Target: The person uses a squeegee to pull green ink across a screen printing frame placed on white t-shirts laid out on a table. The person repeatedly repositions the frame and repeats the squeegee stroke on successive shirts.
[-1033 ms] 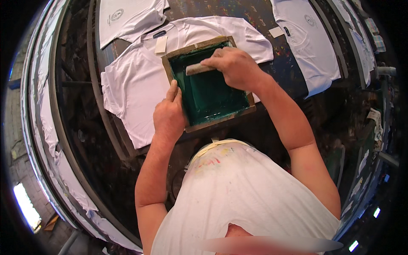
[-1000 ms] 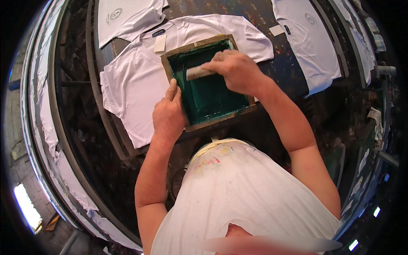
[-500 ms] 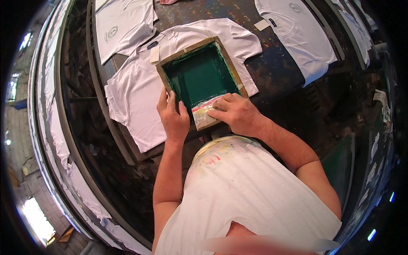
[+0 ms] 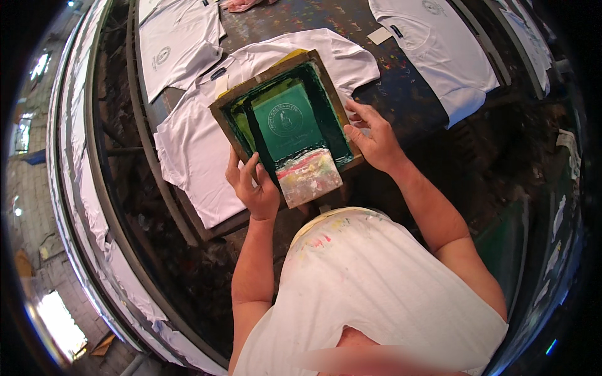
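A wooden screen-printing frame (image 4: 326,81) with a green mesh is raised and tilted over a white T-shirt (image 4: 207,163). A round emblem shows pale in the mesh. My left hand (image 4: 256,191) grips the frame's near left side, fingers bent round the wood. At the right side my right hand (image 4: 376,139) has its thumb and fingers on the frame's edge. A paint-stained squeegee (image 4: 310,182) rests in the frame with its handle over the near rail, and neither hand touches it.
Two more white T-shirts, one at the far left (image 4: 179,56) and one on the right (image 4: 433,59), carry small grey prints. The dark table (image 4: 401,106) is speckled with paint. A pinkish cloth (image 4: 244,5) lies at the far edge. Long rails (image 4: 119,250) run along the left.
My right hand has let go of the squeegee and moved to the frame's right side. The frame has come up and tilted, and the emblem now shows through its mesh.
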Tool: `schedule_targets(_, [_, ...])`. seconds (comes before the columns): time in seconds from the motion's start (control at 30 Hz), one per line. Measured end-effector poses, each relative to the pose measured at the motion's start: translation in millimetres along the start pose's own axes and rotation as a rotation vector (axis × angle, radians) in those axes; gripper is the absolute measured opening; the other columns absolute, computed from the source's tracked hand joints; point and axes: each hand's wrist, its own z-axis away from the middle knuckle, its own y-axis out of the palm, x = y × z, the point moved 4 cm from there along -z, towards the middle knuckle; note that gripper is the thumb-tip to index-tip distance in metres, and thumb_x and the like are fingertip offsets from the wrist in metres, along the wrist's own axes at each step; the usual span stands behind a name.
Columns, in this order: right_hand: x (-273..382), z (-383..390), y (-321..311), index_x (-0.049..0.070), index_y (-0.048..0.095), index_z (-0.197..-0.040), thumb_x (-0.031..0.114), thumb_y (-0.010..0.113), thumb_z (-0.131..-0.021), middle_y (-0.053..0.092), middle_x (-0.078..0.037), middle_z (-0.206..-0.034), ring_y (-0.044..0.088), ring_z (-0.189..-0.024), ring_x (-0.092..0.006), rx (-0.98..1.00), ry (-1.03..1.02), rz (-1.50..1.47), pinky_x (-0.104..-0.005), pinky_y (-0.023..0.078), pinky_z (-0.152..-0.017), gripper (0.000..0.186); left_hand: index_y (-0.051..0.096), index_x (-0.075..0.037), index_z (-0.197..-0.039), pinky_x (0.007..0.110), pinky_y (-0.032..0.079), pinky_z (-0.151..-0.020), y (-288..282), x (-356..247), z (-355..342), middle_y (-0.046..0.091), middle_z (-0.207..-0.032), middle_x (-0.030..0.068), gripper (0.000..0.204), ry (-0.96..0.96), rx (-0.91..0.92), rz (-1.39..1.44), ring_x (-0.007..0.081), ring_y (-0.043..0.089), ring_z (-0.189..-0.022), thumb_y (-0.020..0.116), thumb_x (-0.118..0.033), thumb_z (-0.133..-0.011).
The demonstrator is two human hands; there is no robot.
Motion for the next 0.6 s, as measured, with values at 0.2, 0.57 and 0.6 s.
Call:
schedule_targets(0.2, [0,-1,14,-0.006,0.068,-0.152,0.017,0.070,-0.114,0.076,-0.018,-0.139,0.074,-0.121,-0.0252,0.065,-0.024,-0.168,-0.0370,0.056,-0.110,0.045,0.073,0.000,-0.144,0.041,0.050,-0.121,-32,5,1,0.061,-0.165,0.0243,0.052,-0.214,-0.039,0.179,0.0323,0.061,-0.151,0.072,0.017,-0.095])
schedule_targets(0.57, [115,72,161,0.001,0.044,-0.175,-0.008,0.061,-0.111,0.079,-0.011,-0.129,0.075,-0.118,-0.0164,0.715,0.003,-0.807,-0.0361,0.060,-0.108,0.067,0.068,0.012,-0.151,0.043,0.055,-0.119,-319,67,-33,0.078,-0.142,0.0207,0.063,-0.490,0.108,0.346,0.0274,0.077,-0.127,0.085,0.001,-0.091])
schedule_targets(0.6, [120,79,169,0.001,0.050,-0.170,-0.009,0.062,-0.110,0.079,-0.011,-0.126,0.076,-0.116,-0.0163,0.750,0.074,-0.791,-0.0359,0.061,-0.107,0.062,0.067,0.012,-0.151,0.043,0.055,-0.119,-328,69,-24,0.078,-0.142,0.0211,0.065,-0.528,0.117,0.373,0.0275,0.077,-0.127,0.087,-0.002,-0.091])
